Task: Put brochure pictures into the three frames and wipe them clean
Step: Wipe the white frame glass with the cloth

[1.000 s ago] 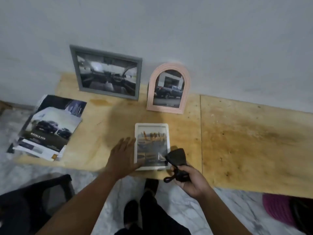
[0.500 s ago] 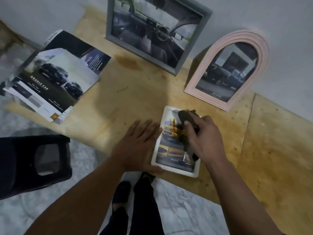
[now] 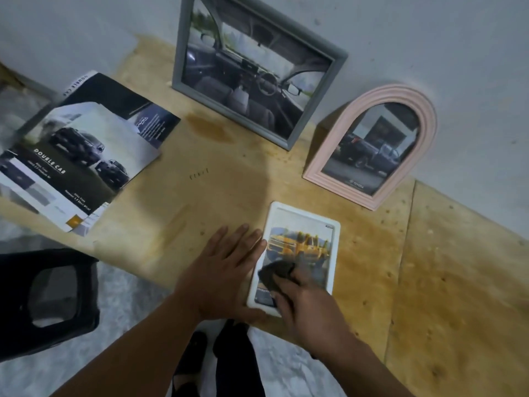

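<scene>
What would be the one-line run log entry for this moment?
step: wiping white frame | left hand: flat, steadying its edge | right hand: rubbing dark cloth on glass | grey frame, pink frame: upright, filled

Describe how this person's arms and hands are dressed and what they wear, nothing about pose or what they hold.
Both forearms are bare as far as the picture shows; no sleeve reaches into view. The left hand and right hand wear no gloves. No ring, watch or wristband is visible, though the right hand is motion-blurred.
</scene>
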{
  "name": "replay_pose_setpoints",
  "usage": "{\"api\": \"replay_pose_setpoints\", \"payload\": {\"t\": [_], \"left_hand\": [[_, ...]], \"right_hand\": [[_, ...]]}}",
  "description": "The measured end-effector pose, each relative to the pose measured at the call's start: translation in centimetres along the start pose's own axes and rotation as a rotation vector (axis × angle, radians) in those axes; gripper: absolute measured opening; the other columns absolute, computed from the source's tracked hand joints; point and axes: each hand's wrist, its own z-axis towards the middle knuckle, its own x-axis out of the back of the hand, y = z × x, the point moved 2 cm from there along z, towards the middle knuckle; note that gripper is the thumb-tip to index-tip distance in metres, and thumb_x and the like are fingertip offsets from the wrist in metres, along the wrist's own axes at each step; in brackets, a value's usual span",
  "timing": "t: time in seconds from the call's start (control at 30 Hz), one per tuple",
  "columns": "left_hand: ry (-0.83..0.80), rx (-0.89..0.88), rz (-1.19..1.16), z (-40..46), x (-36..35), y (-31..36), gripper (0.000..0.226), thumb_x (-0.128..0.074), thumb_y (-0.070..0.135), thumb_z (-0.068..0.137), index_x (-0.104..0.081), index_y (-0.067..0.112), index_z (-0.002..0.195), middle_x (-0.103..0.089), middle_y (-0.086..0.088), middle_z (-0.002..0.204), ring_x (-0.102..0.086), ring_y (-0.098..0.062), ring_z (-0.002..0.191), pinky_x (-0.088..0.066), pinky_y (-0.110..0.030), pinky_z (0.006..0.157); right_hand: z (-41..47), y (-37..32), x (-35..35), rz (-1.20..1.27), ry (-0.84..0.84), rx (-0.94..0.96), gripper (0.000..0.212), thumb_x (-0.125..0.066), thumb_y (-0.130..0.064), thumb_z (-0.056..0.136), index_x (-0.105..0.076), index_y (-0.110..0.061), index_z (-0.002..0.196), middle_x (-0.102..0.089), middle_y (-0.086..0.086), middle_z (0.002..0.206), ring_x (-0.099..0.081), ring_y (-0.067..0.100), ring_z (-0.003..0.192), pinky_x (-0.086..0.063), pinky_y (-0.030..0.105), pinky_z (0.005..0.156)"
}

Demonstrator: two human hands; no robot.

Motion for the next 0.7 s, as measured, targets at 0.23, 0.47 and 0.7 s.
{"api": "replay_pose_setpoints", "payload": {"t": [0.23, 0.47, 0.7], "left_hand": [[0.039, -0.008, -0.023, -0.1, 0.2, 0.0, 0.129, -0.040, 0.102, 0.070, -0.036, 0.007, 0.157, -0.024, -0.012, 0.169, -0.015, -0.033, 0.159, -0.025, -0.063, 0.121], [0.072, -0.012, -0.009, -0.2, 0.0, 0.0, 0.127, -0.040, 0.101, 0.071, -0.038, 0.008, 0.157, -0.028, -0.010, 0.168, -0.019, -0.032, 0.158, -0.026, -0.063, 0.120], [0.089, -0.003, -0.019, -0.3, 0.2, 0.2, 0.128, -0.045, 0.101, 0.067, -0.041, 0.008, 0.155, -0.029, -0.009, 0.168, -0.021, -0.032, 0.157, -0.027, -0.062, 0.120]], "right_hand": [[5.6, 3.6, 6.5, 0.114, 0.254, -0.111, 0.035, -0.052, -0.037, 0.103, -0.062, -0.035, 0.137, -0.059, -0.003, 0.105, -0.061, 0.022, 0.091, -0.051, 0.036, 0.077], [4.9, 1.9, 0.0, -0.131, 0.297, -0.005, 0.036, -0.045, -0.036, 0.103, -0.061, -0.026, 0.134, -0.058, 0.006, 0.115, -0.067, 0.032, 0.080, -0.052, 0.036, 0.059], [-1.1, 1.3, 0.3, 0.200, -0.055, 0.187, 0.033, -0.051, -0.036, 0.104, -0.061, -0.038, 0.135, -0.059, -0.014, 0.133, -0.056, 0.005, 0.118, -0.048, 0.020, 0.095]]}}
